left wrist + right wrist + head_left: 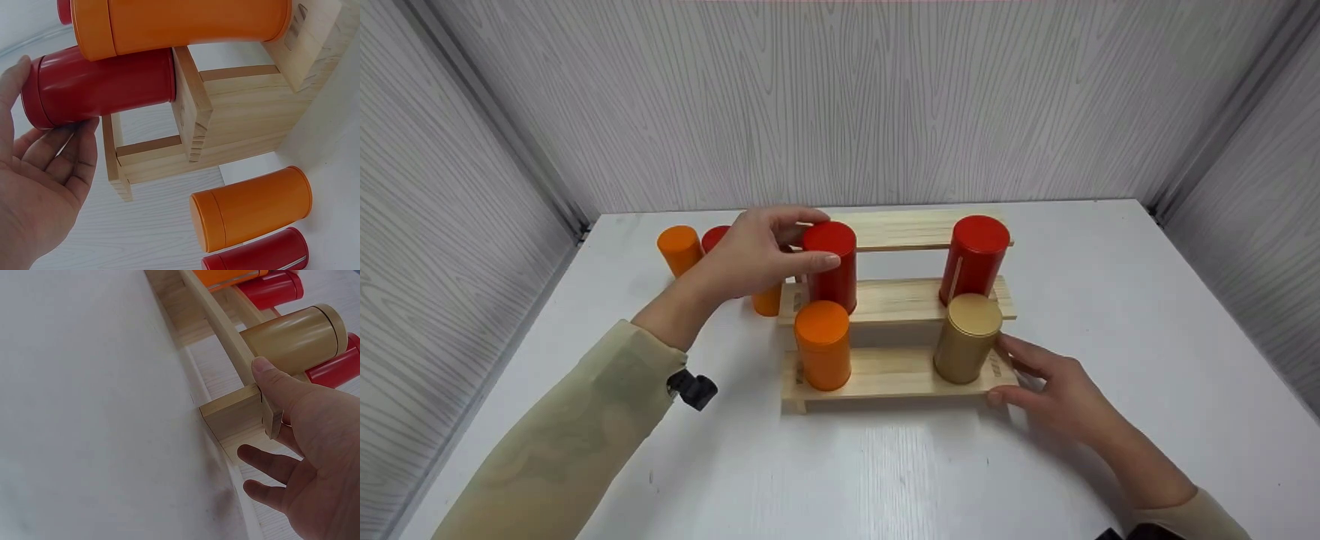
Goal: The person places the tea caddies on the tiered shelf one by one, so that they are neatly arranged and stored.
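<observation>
My left hand (761,255) holds a red canister (836,281) near its lid, thumb on one side and fingers on the other. That canister stands upright at the left end of the middle step of a wooden tiered rack (892,300). In the left wrist view, curled fingers touch the red canister (101,87). My right hand (1061,394) grips the right end of the lowest step, and the thumb presses its front edge in the right wrist view. An orange canister (823,349) and a gold canister (967,341) stand on that step. Another red canister (976,259) stands middle right.
Left of the rack, an orange canister (680,250) and a red canister (715,237) stand on the white table (885,472). Another orange canister (767,301) is partly hidden behind my left hand. Grey wood-grain panels (870,105) enclose the table's back and sides.
</observation>
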### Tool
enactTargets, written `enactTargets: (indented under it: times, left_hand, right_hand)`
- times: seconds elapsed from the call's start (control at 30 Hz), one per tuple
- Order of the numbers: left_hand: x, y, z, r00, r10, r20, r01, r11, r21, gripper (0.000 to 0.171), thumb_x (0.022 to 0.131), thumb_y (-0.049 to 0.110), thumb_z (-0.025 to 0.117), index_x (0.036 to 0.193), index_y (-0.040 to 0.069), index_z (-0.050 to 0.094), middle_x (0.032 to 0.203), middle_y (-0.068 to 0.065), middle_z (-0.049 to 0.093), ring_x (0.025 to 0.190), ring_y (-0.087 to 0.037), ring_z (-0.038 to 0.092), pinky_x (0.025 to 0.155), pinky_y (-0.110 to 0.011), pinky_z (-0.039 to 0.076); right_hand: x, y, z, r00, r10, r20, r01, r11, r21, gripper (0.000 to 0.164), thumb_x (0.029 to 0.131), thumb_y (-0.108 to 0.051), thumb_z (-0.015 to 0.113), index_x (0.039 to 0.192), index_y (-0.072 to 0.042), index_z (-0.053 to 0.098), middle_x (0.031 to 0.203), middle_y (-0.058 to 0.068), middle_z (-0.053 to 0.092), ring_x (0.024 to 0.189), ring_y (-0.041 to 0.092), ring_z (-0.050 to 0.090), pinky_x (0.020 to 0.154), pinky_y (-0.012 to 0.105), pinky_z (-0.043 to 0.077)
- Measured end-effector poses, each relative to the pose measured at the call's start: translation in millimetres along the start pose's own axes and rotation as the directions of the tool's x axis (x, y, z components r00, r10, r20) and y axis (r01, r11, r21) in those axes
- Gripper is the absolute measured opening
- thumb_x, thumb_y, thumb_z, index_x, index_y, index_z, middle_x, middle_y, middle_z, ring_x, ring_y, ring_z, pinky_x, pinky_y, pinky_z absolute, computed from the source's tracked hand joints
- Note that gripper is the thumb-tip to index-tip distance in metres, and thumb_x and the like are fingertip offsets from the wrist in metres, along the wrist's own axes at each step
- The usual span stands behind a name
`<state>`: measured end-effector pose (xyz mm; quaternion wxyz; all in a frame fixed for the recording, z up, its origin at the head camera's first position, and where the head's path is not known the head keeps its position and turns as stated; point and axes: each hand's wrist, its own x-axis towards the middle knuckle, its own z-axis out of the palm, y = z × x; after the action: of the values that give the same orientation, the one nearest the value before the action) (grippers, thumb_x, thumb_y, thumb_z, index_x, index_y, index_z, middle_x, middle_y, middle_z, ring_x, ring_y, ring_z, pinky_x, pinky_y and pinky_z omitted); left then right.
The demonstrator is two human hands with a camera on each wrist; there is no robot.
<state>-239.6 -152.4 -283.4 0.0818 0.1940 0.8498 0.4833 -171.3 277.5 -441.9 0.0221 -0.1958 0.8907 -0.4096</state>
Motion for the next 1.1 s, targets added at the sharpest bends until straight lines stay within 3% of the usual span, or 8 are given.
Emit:
enactTargets:
  times: [0.63,1.1]
  left_hand:
    - [3.3,-3.7,-0.4,1.0,-0.03,-0.01,0.029,0.999,-0.041,0.068,0.091,0.038,0.086,0.15,0.017,0.06,0.127,-0.003,0.074,0.116,-0.021,0.068,0.1,-0.04,0.059]
    - [3.8,-1.5,-0.1,0.999,-0.03,-0.021,0.029,0.998,-0.047,0.066,0.091,0.035,0.087,0.149,0.016,0.062,0.127,-0.004,0.074,0.12,-0.022,0.068,0.1,-0.04,0.059]
  right_hand:
    - [0.5,-0.4,-0.8,1.0,0.023,0.013,-0.023,1.0,-0.004,0.09,0.086,-0.042,0.089,0.161,-0.017,0.048,0.161,0.007,0.049,0.142,0.033,0.054,0.109,0.053,0.05]
    - [-0.1,0.6,0.2,1.0,0.001,-0.014,-0.001,1.0,0.0,0.086,0.086,-0.036,0.091,0.158,-0.013,0.052,0.157,0.007,0.054,0.142,0.034,0.054,0.108,0.05,0.051]
